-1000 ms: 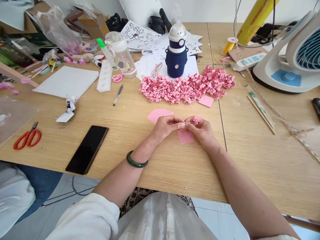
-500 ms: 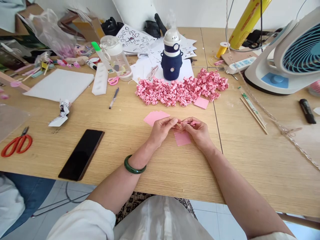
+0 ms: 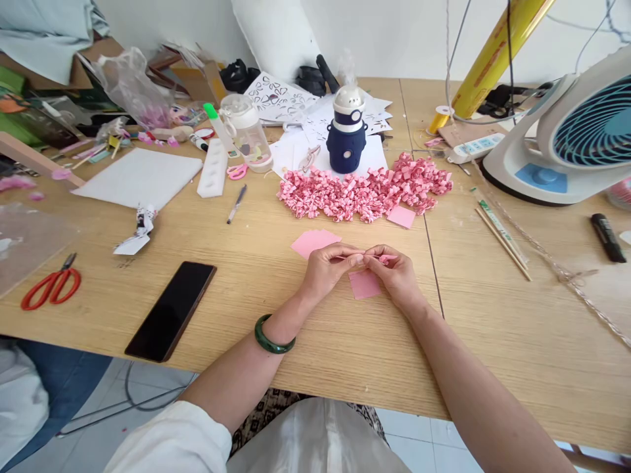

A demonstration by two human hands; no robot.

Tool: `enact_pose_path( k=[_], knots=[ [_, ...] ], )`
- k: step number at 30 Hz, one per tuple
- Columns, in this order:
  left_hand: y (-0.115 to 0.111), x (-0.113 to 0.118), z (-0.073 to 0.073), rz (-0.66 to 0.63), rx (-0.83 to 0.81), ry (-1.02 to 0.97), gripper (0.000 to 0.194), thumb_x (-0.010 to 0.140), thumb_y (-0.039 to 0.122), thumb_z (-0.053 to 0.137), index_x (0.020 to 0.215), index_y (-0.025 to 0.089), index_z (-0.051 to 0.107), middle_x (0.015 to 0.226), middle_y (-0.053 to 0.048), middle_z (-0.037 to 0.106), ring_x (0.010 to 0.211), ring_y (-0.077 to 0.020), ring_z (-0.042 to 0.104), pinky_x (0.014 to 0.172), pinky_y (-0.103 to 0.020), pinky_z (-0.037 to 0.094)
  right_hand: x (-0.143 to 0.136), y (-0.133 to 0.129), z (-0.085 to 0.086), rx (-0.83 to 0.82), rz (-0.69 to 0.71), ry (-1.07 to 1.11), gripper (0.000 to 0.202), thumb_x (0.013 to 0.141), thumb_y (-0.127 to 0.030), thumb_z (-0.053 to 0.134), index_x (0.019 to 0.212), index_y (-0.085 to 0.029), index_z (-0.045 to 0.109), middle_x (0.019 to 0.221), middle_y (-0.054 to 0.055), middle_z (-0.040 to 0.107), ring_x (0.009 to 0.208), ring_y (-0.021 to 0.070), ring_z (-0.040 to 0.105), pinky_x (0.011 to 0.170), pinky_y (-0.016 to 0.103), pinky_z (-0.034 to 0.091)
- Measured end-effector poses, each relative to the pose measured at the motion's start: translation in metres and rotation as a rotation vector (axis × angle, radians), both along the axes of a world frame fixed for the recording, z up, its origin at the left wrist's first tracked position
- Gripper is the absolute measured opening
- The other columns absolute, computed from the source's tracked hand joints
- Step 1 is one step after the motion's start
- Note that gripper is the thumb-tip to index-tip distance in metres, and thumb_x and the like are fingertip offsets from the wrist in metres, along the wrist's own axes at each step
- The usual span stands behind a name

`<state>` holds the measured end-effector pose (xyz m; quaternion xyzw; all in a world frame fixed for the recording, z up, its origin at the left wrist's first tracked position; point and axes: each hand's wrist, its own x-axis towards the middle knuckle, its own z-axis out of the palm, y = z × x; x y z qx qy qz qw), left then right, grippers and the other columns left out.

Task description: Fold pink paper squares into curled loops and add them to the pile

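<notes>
My left hand (image 3: pixel 329 268) and my right hand (image 3: pixel 395 270) meet fingertip to fingertip over the wooden table. Between them they pinch a small pink paper piece (image 3: pixel 386 260), its curled end showing at my right fingers. A square pink sheet (image 3: pixel 365 284) lies just below the hands. Fanned pink sheets (image 3: pixel 314 242) rest behind my left hand, partly covered by it. Farther back spreads a long heap of curled pink paper pieces (image 3: pixel 345 197), with another pink square (image 3: pixel 401 217) at its front edge.
A dark blue bottle (image 3: pixel 346 146) stands behind the heap. On the left lie a phone (image 3: pixel 171 311), red-handled scissors (image 3: pixel 52 288) and a pen (image 3: pixel 237 204). A fan (image 3: pixel 557 131), wooden sticks (image 3: pixel 503 244) and a black marker (image 3: pixel 608 237) are on the right. A clear jug (image 3: pixel 249 135) stands at the back.
The camera view has shifted, so the table and its items appear slightly lower and mostly farther right. My fingertips have come closer together around the pink piece.
</notes>
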<state>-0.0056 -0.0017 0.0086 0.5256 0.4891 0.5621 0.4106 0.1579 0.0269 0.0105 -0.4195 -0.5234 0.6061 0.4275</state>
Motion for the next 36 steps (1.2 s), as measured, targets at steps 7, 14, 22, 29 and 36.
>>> enact_pose_path(
  k=[7, 14, 22, 29, 36],
  knots=[
    [-0.0025, -0.0034, -0.0059, 0.103, -0.055, 0.025, 0.020, 0.078, 0.038, 0.078, 0.083, 0.019, 0.078, 0.087, -0.005, 0.077, 0.076, -0.0162, 0.069, 0.074, -0.028, 0.056, -0.0011, -0.0028, -0.0049, 0.095, 0.049, -0.061, 0.021, 0.077, -0.039, 0.075, 0.085, -0.019, 0.071, 0.083, 0.001, 0.072, 0.069, 0.0119, 0.063, 0.064, 0.024, 0.051],
    [-0.0023, -0.0025, -0.0050, 0.057, -0.098, -0.009, 0.020, 0.074, 0.037, 0.080, 0.078, 0.018, 0.077, 0.080, -0.003, 0.076, 0.076, -0.0156, 0.068, 0.077, -0.028, 0.055, -0.0018, -0.0042, -0.0020, 0.094, 0.014, -0.075, 0.023, 0.077, -0.041, 0.075, 0.081, -0.019, 0.069, 0.078, 0.000, 0.070, 0.064, 0.0109, 0.059, 0.061, 0.024, 0.048],
    [-0.0026, -0.0012, -0.0021, 0.011, -0.146, -0.103, 0.026, 0.083, 0.044, 0.074, 0.084, 0.018, 0.080, 0.076, -0.003, 0.075, 0.073, -0.0149, 0.068, 0.073, -0.026, 0.055, -0.0024, -0.0028, 0.0008, 0.076, -0.043, -0.082, 0.023, 0.076, -0.041, 0.076, 0.077, -0.019, 0.069, 0.076, 0.001, 0.070, 0.065, 0.0122, 0.060, 0.065, 0.027, 0.049],
    [-0.0024, 0.0004, -0.0005, -0.006, -0.166, -0.099, 0.027, 0.079, 0.044, 0.077, 0.085, 0.017, 0.080, 0.081, -0.004, 0.077, 0.076, -0.0167, 0.069, 0.074, -0.027, 0.055, -0.0027, -0.0012, 0.0010, 0.061, -0.041, -0.091, 0.025, 0.074, -0.043, 0.078, 0.075, -0.019, 0.069, 0.072, 0.001, 0.071, 0.062, 0.0121, 0.060, 0.063, 0.026, 0.049],
    [-0.0004, -0.0007, -0.0030, 0.013, -0.160, -0.100, 0.019, 0.073, 0.034, 0.081, 0.078, 0.017, 0.078, 0.079, -0.003, 0.076, 0.075, -0.0153, 0.067, 0.075, -0.027, 0.054, -0.0026, -0.0026, 0.0038, 0.060, -0.003, -0.091, 0.024, 0.075, -0.042, 0.076, 0.075, -0.019, 0.068, 0.071, 0.001, 0.069, 0.062, 0.0126, 0.061, 0.063, 0.027, 0.048]
  ],
)
